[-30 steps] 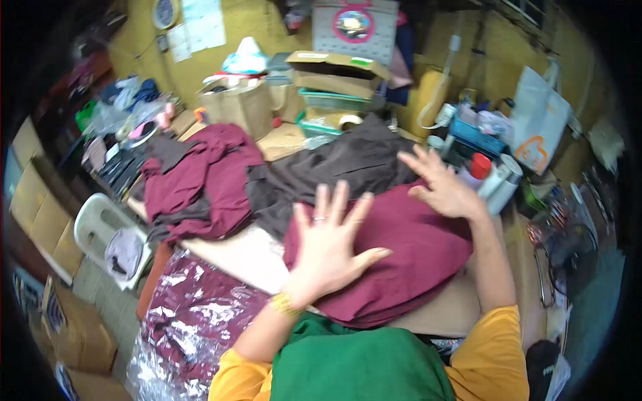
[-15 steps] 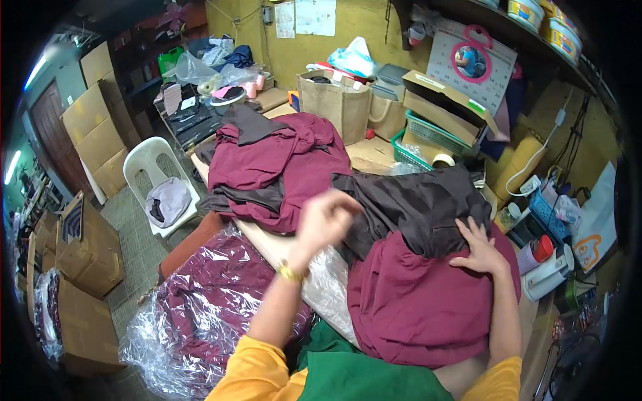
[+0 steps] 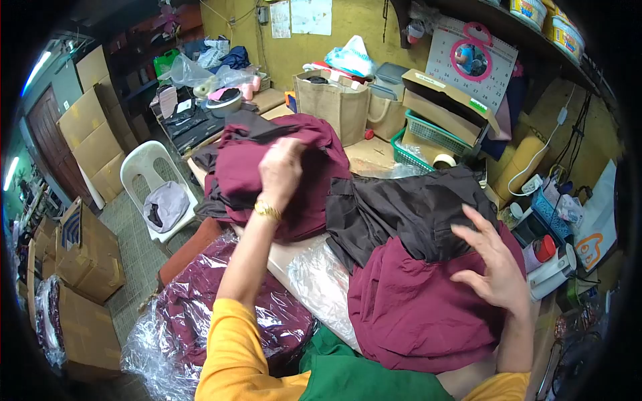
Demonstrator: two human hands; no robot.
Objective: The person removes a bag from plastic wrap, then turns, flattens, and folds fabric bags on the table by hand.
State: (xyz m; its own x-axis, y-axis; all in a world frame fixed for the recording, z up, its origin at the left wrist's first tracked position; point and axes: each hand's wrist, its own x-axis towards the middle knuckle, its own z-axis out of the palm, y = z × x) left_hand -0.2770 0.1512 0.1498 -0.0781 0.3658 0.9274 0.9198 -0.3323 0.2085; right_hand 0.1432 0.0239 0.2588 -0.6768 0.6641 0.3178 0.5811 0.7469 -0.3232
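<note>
My left hand (image 3: 281,170), with a gold watch at the wrist, is closed on the maroon garment (image 3: 241,164) at the left of the table, lifting some of its cloth. That garment has dark grey parts. My right hand (image 3: 491,264) hovers with spread fingers above a second maroon garment (image 3: 414,314), holding nothing. Dark grey cloth (image 3: 414,207) lies across the upper part of this second garment. Clear plastic (image 3: 314,271) rests on the table between the two garments.
A plastic-wrapped maroon bundle (image 3: 221,294) sits at the near left, by a white chair (image 3: 150,167). Behind the garments stand a burlap bag (image 3: 331,107), an open carton (image 3: 448,97) and green baskets (image 3: 441,134). A white flask (image 3: 555,274) is at right.
My left hand has moved left and forward onto the left garment and gathered its cloth. My right hand has risen off the right garment. The view has swung left since the first frame.
</note>
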